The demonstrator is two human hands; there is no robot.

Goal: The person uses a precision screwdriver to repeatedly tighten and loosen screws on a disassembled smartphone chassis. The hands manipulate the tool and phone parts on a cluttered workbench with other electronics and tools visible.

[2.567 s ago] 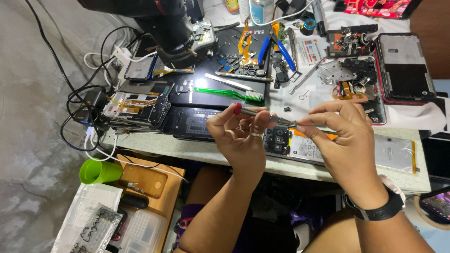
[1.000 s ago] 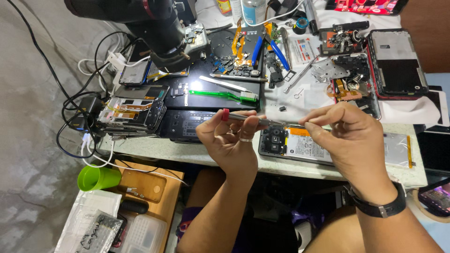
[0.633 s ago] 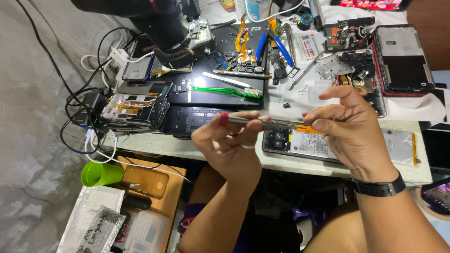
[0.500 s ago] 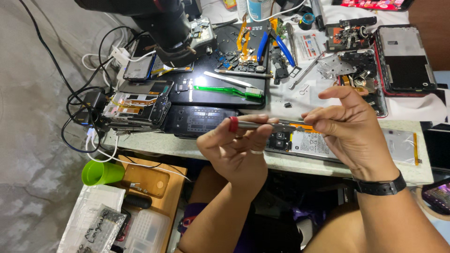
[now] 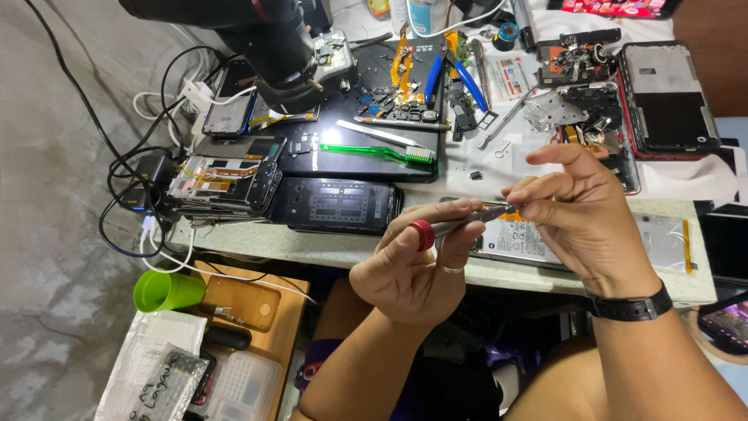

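Both hands shifted slightly lower-right. Left hand (image 5: 413,269) grips red-capped screwdriver (image 5: 456,228) over the desk (image 5: 327,248) edge; right hand (image 5: 580,210) fingers pinch its tip. Bit-fitting step, apparently; next needs steady alignment.

Screwdriver (image 5: 460,226) tip hidden behind right-hand fingers (image 5: 545,204), microscope (image 5: 257,31) top cut off by frame edge
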